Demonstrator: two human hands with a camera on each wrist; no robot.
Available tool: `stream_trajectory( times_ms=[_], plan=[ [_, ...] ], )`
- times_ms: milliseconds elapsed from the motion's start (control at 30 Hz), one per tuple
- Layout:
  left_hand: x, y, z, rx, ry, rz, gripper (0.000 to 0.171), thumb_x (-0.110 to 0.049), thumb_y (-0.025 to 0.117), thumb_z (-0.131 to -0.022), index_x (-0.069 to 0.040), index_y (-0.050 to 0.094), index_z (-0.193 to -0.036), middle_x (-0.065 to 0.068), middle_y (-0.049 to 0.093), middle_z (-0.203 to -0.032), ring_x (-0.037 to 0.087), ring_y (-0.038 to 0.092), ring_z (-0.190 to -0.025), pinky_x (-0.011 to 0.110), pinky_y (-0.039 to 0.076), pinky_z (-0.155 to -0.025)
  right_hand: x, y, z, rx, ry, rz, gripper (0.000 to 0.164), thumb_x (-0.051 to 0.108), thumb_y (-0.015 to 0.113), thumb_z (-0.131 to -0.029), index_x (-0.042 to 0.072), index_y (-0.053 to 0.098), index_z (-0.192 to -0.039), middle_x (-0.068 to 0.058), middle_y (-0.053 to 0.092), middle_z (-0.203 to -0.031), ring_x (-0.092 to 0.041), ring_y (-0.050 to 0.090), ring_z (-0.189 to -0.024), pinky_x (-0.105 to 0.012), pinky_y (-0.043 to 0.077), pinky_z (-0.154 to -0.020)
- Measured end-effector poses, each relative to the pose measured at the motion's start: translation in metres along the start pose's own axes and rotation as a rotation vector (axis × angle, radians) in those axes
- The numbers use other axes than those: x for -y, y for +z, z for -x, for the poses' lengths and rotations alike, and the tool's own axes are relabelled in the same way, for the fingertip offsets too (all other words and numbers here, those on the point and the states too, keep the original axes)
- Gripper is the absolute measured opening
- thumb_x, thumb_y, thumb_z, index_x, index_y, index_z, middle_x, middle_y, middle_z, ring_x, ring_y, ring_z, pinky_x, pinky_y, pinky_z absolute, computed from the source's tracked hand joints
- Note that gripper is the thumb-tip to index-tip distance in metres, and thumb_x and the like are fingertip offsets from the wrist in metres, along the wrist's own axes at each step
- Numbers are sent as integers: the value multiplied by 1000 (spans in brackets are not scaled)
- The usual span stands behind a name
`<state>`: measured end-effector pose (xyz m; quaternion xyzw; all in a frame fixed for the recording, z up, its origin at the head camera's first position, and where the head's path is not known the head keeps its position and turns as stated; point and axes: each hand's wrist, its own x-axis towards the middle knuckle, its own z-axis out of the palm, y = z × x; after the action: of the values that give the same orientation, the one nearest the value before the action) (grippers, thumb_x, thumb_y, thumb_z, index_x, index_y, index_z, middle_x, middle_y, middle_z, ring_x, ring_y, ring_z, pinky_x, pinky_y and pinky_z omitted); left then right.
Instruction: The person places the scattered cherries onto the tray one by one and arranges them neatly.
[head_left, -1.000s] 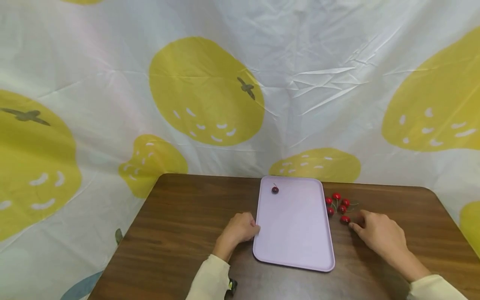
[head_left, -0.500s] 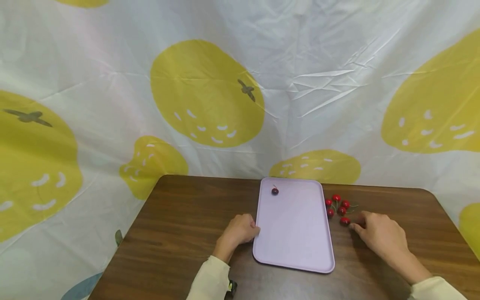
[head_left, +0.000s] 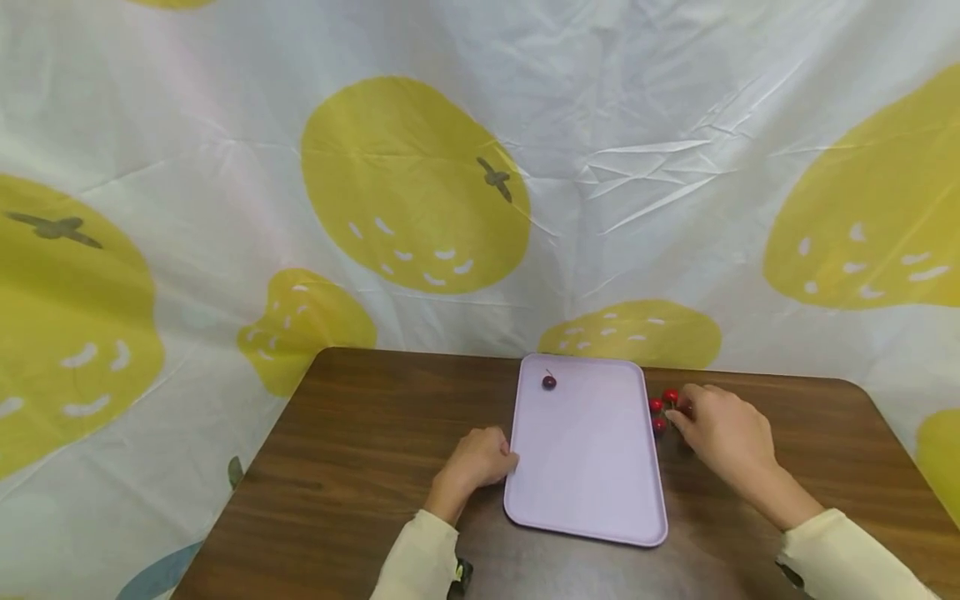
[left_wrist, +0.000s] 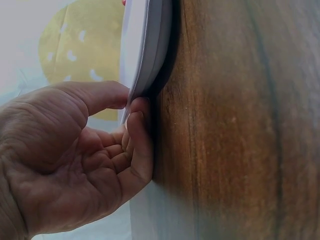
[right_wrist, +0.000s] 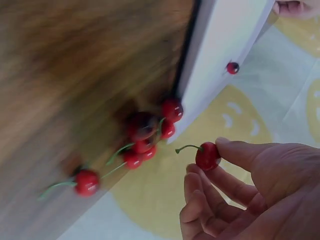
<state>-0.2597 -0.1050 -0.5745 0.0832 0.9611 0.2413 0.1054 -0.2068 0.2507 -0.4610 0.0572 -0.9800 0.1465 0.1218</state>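
My left hand (head_left: 477, 457) pinches the left edge of a pale purple tray (head_left: 585, 467), thumb above the rim and fingers at its underside in the left wrist view. One dark cherry (head_left: 549, 382) with a stem lies near the tray's far left corner. My right hand (head_left: 723, 429) is just right of the tray. Between its thumb and fingertips it pinches a red cherry (right_wrist: 207, 156) by the fruit, green stem pointing away. Several other red cherries (right_wrist: 142, 126) lie on the table by the tray's right edge; in the head view, the hand hides part of this group.
The brown wooden table (head_left: 375, 467) has rounded far corners. Directly behind it hangs a white cloth (head_left: 585, 208) printed with yellow fruit.
My right hand has moved left and away from me, over the cherry group, and one cherry is now off the table in its pinch. The left hand and tray look still.
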Motion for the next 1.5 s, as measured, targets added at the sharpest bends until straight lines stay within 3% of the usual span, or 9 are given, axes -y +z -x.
stream_trajectory(
  times_ms=[267,567,800,933,1267,1500],
  plan=[
    [-6,-5,5,-27,35,-9,32,-28,67,-85,-23,49,-59,-6,46,-58,16,43,-54,34,33,-49,27,25,-25,-95,-135,-7,17,19,85,-87,12,70,-91,-3,65,-80,-18,60,-62,-41,44,-47],
    [-18,-15,15,-41,28,5,24,-26,65,-86,-21,55,-65,-2,54,-65,19,50,-61,34,39,-54,40,59,-54,-72,-191,-23,16,13,84,-85,12,71,-94,-5,66,-87,-21,63,-65,-42,48,-50],
    [-27,-24,25,-60,35,7,20,-27,68,-86,-20,61,-69,0,62,-71,20,56,-65,35,44,-58,53,73,-79,-54,-363,-14,18,10,86,-84,12,73,-95,-3,71,-90,-22,69,-79,-42,56,-64],
    [-26,-24,25,-75,31,0,21,-28,69,-86,-22,60,-68,-2,61,-70,19,56,-65,34,44,-59,60,78,-88,-10,-434,-71,17,4,85,-84,10,73,-95,-5,72,-91,-22,71,-82,-41,58,-71],
    [-9,-4,12,-66,7,8,23,-31,70,-88,-21,59,-71,-2,59,-69,20,54,-64,34,42,-57,62,90,-101,86,-470,-173,17,-4,81,-86,3,71,-98,-10,73,-94,-26,71,-87,-44,59,-80],
    [-4,-3,11,-66,1,5,23,-31,70,-88,-21,58,-70,-2,57,-68,19,52,-63,35,40,-56,63,97,-106,90,-478,-185,18,-4,81,-85,5,72,-97,-8,70,-93,-23,69,-85,-42,58,-77]
  ],
)
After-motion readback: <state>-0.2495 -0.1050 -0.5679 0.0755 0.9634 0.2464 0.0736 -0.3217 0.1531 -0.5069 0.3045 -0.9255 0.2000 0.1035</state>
